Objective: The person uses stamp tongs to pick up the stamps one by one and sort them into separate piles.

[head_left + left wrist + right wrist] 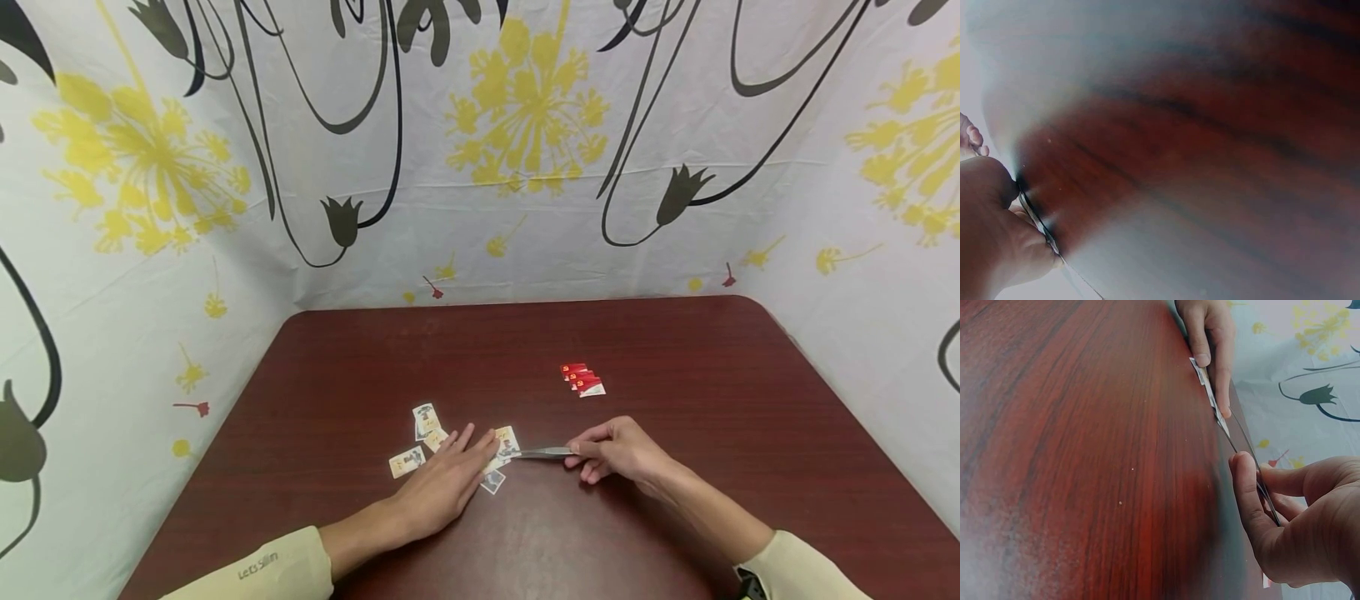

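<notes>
Fingers outstretched, my left hand (447,485) lies over several small printed papers that look like stamps, pressing on them. Beside its fingertips, one stamp (507,441) shows, with a grey one (492,481) nearer me. My right hand (618,454) pinches metal tweezers (546,453) between thumb and fingers; their tips reach the stamps' right edge. In the right wrist view the tweezers' two arms (1247,439) stand apart at the stamps. Whether they grip one I cannot tell. The left wrist view shows only part of my left hand (997,225) against the table.
More stamps lie left of my left hand, one apart (407,462) and a few overlapping (426,421). Farther back on the dark red table (360,358), several red-and-white stamps (582,380) overlap in a row. A patterned cloth (525,250) hangs behind and at both sides.
</notes>
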Tool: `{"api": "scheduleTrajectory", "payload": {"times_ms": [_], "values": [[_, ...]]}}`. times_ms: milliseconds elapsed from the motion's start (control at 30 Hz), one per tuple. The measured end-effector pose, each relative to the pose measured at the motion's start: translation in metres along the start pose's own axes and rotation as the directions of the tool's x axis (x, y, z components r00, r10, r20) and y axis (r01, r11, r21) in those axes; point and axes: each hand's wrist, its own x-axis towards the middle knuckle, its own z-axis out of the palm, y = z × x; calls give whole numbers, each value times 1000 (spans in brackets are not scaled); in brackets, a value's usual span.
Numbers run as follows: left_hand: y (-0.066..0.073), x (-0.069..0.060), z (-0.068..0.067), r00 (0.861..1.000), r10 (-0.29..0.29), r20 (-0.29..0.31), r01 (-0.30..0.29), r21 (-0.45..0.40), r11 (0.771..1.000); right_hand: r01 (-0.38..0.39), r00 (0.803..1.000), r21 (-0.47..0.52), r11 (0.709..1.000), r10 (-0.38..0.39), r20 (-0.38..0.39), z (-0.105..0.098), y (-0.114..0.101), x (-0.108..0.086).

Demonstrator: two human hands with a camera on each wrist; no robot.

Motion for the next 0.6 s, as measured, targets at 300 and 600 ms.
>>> {"api": "scheduleTrajectory", "payload": {"times_ms": [300,600], "values": [[0,0,0,1000,2,5,-3,7,1000,8,1000,10,1000,-8,-9,-1,1,-1],[0,0,0,1000,1,8,-2,12,1000,14,1000,-6,1000,-14,-20,-4,1,-1]]}}
